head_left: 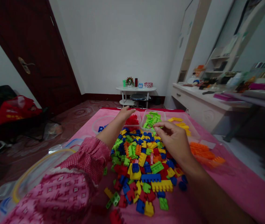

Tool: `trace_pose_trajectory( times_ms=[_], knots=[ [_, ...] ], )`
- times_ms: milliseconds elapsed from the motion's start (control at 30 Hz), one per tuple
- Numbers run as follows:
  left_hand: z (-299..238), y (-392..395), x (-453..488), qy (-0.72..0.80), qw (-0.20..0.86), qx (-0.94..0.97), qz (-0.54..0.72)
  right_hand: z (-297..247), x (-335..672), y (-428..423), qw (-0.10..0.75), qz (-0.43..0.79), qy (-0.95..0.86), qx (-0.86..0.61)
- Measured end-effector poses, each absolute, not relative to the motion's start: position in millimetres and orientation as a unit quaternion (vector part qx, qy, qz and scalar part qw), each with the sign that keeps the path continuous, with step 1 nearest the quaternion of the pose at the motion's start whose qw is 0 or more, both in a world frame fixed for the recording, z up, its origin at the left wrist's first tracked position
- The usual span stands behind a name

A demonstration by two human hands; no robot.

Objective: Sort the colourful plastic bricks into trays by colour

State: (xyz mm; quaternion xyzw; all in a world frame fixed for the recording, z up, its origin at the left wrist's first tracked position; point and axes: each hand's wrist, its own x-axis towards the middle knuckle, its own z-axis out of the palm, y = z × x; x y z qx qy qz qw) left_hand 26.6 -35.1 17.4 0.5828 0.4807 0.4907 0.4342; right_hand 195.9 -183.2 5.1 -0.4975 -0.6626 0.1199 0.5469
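My left hand (126,114) reaches out over a clear tray of red blocks (132,120), with its thumb stretched out and nothing visible in it. My right hand (173,135) is just in front of a clear tray holding light green blocks (153,119). Its thumb and forefinger come together in a pinch; whatever may be between them is too small to make out. Below both hands spreads a loose pile of toy building blocks (142,159) in red, blue, yellow, green and orange.
Yellow blocks (183,126) lie in a tray to the right, orange blocks (204,152) in another nearer me. Some blue blocks (101,128) sit at the left. Lidded clear containers (45,168) stand by my left sleeve. A pink cloth (235,183) covers the surface.
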Motion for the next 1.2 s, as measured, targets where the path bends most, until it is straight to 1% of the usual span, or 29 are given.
trace_pose_trajectory(
  times_ms=[67,167,267,333,400,600,767,867,933,1000,1100,1200],
  knots=[
    [10,-48,24,0.495,0.384,0.64,0.445,4,196,-182,0.52,0.13,-0.678,-0.502],
    [2,-82,20,0.469,0.348,0.738,0.339,-2,193,-180,0.455,0.149,-0.718,-0.505],
    [-3,-117,12,0.442,0.255,0.832,0.217,-12,188,-179,0.383,0.15,-0.758,-0.506],
    [-4,-133,4,0.458,0.183,0.854,0.166,-19,185,-178,0.344,0.14,-0.781,-0.502],
    [-4,-141,-4,0.475,0.141,0.859,0.13,-25,183,-178,0.315,0.134,-0.805,-0.484],
    [-2,-138,-26,0.461,0.114,0.879,0.044,-41,176,-182,0.239,0.14,-0.863,-0.422],
    [-6,-141,-27,0.457,0.08,0.886,-0.027,-36,173,-186,0.204,0.113,-0.86,-0.455],
    [-4,-142,-25,0.482,0.063,0.872,-0.064,-30,173,-186,0.213,0.112,-0.841,-0.484],
    [0,-141,-28,0.488,0.084,0.866,-0.065,-29,173,-185,0.238,0.132,-0.819,-0.505],
    [6,-140,-33,0.477,0.137,0.868,-0.031,-29,173,-183,0.282,0.174,-0.787,-0.52],
    [11,-139,-36,0.435,0.278,0.852,0.084,-26,170,-183,0.38,0.289,-0.717,-0.508],
    [14,-144,-28,0.36,0.438,0.807,0.168,-19,169,-185,0.432,0.425,-0.639,-0.473]
  ],
)
